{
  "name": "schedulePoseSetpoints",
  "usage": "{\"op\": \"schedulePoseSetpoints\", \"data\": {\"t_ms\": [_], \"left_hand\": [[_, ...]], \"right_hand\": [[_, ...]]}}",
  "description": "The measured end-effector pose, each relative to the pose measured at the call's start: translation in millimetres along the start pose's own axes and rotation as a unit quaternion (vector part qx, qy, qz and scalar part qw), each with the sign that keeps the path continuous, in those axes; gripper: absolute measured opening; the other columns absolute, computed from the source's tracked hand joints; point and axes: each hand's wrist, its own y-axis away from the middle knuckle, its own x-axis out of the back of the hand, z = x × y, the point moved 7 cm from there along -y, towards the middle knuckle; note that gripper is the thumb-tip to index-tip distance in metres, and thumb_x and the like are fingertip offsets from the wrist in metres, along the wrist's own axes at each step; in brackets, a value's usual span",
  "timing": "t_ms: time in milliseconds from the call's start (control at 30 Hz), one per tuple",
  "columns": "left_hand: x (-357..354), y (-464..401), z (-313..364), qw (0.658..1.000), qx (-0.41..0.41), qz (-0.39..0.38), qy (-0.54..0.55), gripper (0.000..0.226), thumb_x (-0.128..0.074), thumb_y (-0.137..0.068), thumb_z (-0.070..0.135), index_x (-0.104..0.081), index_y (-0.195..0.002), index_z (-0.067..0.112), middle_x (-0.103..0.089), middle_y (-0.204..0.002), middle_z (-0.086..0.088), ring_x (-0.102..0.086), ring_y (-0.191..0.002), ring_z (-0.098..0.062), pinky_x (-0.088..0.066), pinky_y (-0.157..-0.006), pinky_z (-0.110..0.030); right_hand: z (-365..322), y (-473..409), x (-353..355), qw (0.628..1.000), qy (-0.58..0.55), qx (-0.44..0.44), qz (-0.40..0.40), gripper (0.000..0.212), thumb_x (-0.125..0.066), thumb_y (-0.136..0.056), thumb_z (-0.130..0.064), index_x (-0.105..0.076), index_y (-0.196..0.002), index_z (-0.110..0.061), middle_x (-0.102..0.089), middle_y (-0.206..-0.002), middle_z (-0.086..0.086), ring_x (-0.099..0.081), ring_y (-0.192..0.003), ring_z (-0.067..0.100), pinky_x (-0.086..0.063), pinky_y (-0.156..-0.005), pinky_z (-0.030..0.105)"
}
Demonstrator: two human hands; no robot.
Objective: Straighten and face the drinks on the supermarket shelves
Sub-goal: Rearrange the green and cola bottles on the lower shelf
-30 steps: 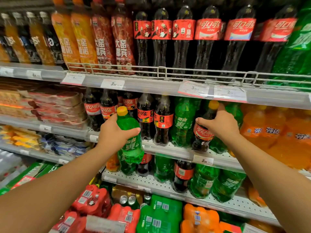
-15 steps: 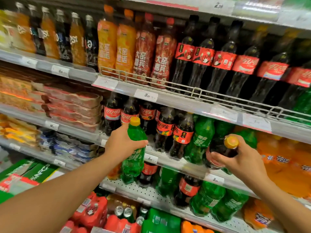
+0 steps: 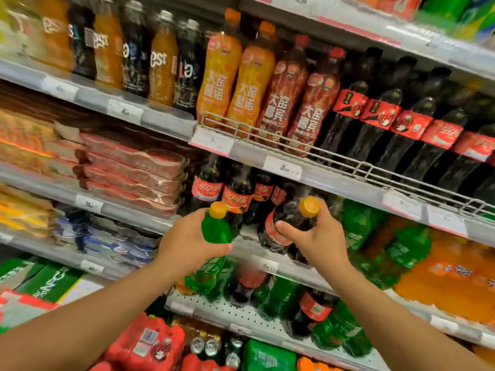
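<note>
Left hand: we grip a green soda bottle (image 3: 214,231) in our left hand (image 3: 187,245), centre of the frame, long axis near upright.
Right hand: our right hand (image 3: 318,242) clasps a dark cola bottle (image 3: 284,226), tilted, its yellow cap toward the upper right.
Key relation: the middle shelf (image 3: 249,243) lies just behind both bottles.
Labels: red cola bands carry Chinese characters; "est" shows at the upper left.

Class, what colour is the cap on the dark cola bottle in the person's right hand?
Yellow-orange cap, clearest in the head view.
</note>
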Motion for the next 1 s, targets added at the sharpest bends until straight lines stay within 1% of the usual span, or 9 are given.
{"op": "schedulePoseSetpoints", "data": {"t_ms": [200, 300, 367, 467, 633, 733, 800, 867, 1000], "left_hand": [[15.6, 3.3, -21.8, 0.999, 0.018, -0.033, -0.026, 0.056, -0.079, -0.059, 0.058, -0.045, -0.103, 0.049, -0.059, -0.092, 0.019, -0.06, -0.084, -0.012, -0.052, -0.07, -0.034], [21.4, 4.9, -31.5, 0.999, 0.026, -0.037, -0.015, 0.051, -0.08, -0.058, 0.057, -0.044, -0.093, 0.051, -0.058, -0.088, 0.019, -0.058, -0.081, -0.007, -0.047, -0.063, -0.029], [25.4, 5.4, -38.2, 0.999, 0.031, -0.034, -0.002, 0.056, -0.079, -0.055, 0.059, -0.047, -0.101, 0.052, -0.061, -0.091, 0.019, -0.06, -0.084, -0.007, -0.052, -0.07, -0.033], [30.8, 4.8, -43.0, 0.999, 0.024, -0.027, -0.022, 0.065, -0.072, -0.048, 0.067, -0.045, -0.106, 0.055, -0.061, -0.09, 0.022, -0.059, -0.084, -0.005, -0.054, -0.071, -0.036], [38.9, -1.7, -48.8, 0.999, 0.027, -0.017, -0.02, 0.064, -0.069, -0.046, 0.069, -0.051, -0.104, 0.049, -0.061, -0.089, 0.021, -0.059, -0.083, -0.002, -0.054, -0.071, -0.036], [41.1, -5.6, -49.1, 0.999, 0.028, -0.018, -0.024, 0.059, -0.071, -0.049, 0.066, -0.049, -0.1, 0.048, -0.06, -0.089, 0.02, -0.058, -0.082, -0.002, -0.054, -0.069, -0.035], [42.1, -8.2, -50.0, 0.999, 0.033, -0.017, -0.024, 0.053, -0.074, -0.052, 0.062, -0.049, -0.097, 0.049, -0.061, -0.088, 0.019, -0.058, -0.08, 0.0, -0.054, -0.068, -0.034], [42.4, -10.9, -50.4, 0.999, 0.038, -0.017, -0.019, 0.052, -0.075, -0.053, 0.06, -0.051, -0.098, 0.047, -0.063, -0.089, 0.018, -0.06, -0.082, -0.004, -0.055, -0.069, -0.036], [40.8, -14.2, -48.6, 0.999, 0.036, -0.016, -0.034, 0.055, -0.076, -0.054, 0.06, -0.05, -0.101, 0.047, -0.063, -0.087, 0.018, -0.06, -0.08, -0.005, -0.054, -0.067, -0.035]], "right_hand": [[-3.9, -25.4, -40.2, 0.999, 0.006, -0.037, -0.007, 0.045, -0.068, -0.062, -0.073, -0.039, -0.093, -0.059, -0.057, -0.058, -0.006, -0.054, -0.049, 0.006, -0.034, -0.045, 0.022], [0.6, -34.2, -53.5, 0.998, 0.018, -0.063, -0.004, 0.049, -0.07, -0.065, -0.07, -0.042, -0.098, -0.046, -0.059, -0.056, -0.003, -0.054, -0.044, 0.009, -0.042, -0.043, 0.03], [7.3, -40.6, -62.7, 0.996, 0.021, -0.087, -0.011, 0.053, -0.073, -0.068, -0.065, -0.043, -0.103, -0.038, -0.062, -0.056, 0.001, -0.06, -0.047, 0.015, -0.052, -0.048, 0.038], [18.1, -53.8, -74.0, 0.992, 0.016, -0.119, -0.026, 0.056, -0.075, -0.069, -0.062, -0.043, -0.105, -0.033, -0.064, -0.057, 0.005, -0.063, -0.048, 0.021, -0.055, -0.051, 0.044], [36.5, -85.5, -82.5, 0.984, 0.004, -0.175, -0.031, 0.067, -0.079, -0.066, -0.06, -0.042, -0.112, -0.029, -0.065, -0.051, 0.003, -0.063, -0.042, 0.018, -0.058, -0.05, 0.044], [42.5, -99.6, -88.9, 0.977, 0.026, -0.205, -0.05, 0.061, -0.075, -0.065, -0.067, -0.045, -0.097, -0.024, -0.063, -0.048, 0.004, -0.062, -0.039, 0.02, -0.056, -0.049, 0.039], [45.4, -106.6, -92.5, 0.973, 0.014, -0.221, -0.063, 0.057, -0.076, -0.066, -0.064, -0.049, -0.093, -0.022, -0.063, -0.047, 0.006, -0.06, -0.037, 0.02, -0.051, -0.042, 0.032], [49.5, -112.3, -94.3, 0.968, -0.02, -0.238, -0.079, 0.054, -0.079, -0.069, -0.055, -0.052, -0.103, -0.023, -0.062, -0.05, 0.008, -0.057, -0.036, 0.02, -0.045, -0.04, 0.026], [56.5, -115.8, -99.8, 0.955, -0.021, -0.264, -0.135, 0.06, -0.075, -0.075, -0.053, -0.049, -0.118, -0.02, -0.058, -0.051, 0.008, -0.053, -0.041, 0.026, -0.045, -0.047, 0.031]]}}
